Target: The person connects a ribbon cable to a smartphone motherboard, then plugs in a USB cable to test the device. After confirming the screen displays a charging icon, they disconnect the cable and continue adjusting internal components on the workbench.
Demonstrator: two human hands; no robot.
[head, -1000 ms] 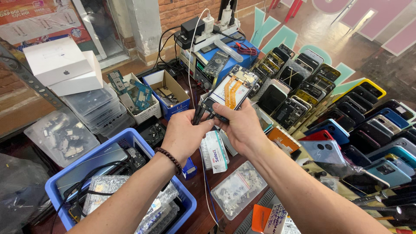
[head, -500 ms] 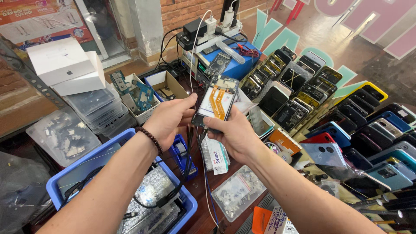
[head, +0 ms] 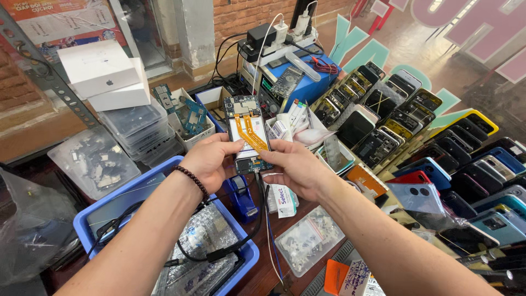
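Lifted higher now and turned face-on, the opened phone (head: 247, 134) sits squarely between both hands, where a second ago it was lower and angled away over the table. Left hand (head: 208, 160) is closed on its left edge, thumb pressing near the white battery; right hand (head: 293, 167) is closed on the lower right edge, fingertips touching the orange flex cables (head: 251, 134) that cross the battery. Back cover is already off: circuit board at the far end, battery and ribbons all laid bare. A black cable (head: 249, 219) hangs from the phone's near end and trails down toward the blue tray (head: 104, 219) at near left. So by the look of it the opening-up is done and the work is at the inner parts; the flex cables appear to lie in place, the battery is not out, and nothing shows a cover ready to go back on. Rows of phones (head: 438, 159) fill the right side, white boxes (head: 104, 74) stand far left, and a power strip (head: 279, 38) lies at the far edge.
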